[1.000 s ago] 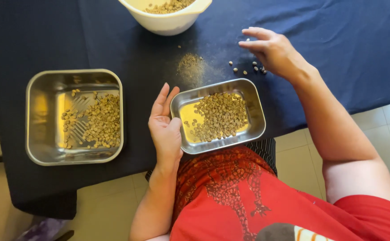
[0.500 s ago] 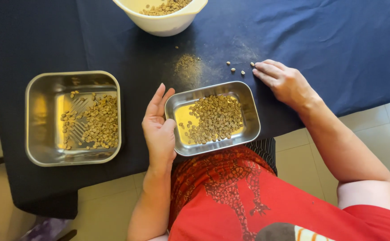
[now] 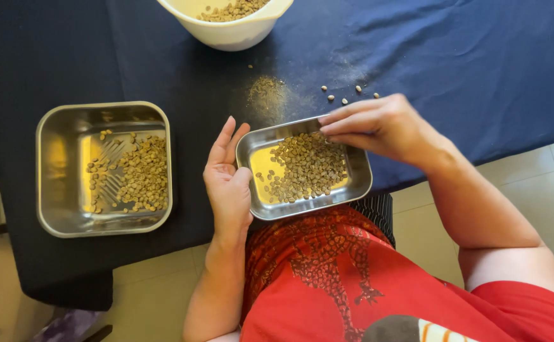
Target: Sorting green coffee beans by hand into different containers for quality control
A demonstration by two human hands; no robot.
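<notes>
Dark blue cloth covered the bench [image 3: 480, 57]. My left hand [image 3: 227, 183], open, steadied the small steel tray [image 3: 360, 187] of pale green beans [image 3: 305, 166]; my right hand [image 3: 378, 125], fingers pinched together, hovered over them. Beans looked light, hard, rolly; best pinched singly.

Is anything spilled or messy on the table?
Yes. A few loose beans lie on the dark blue cloth beyond the small metal tray, outside any container. Beside them is a dusty patch of fine crumbs below the white bowl. Everything else sits in its tray or bowl.
</notes>
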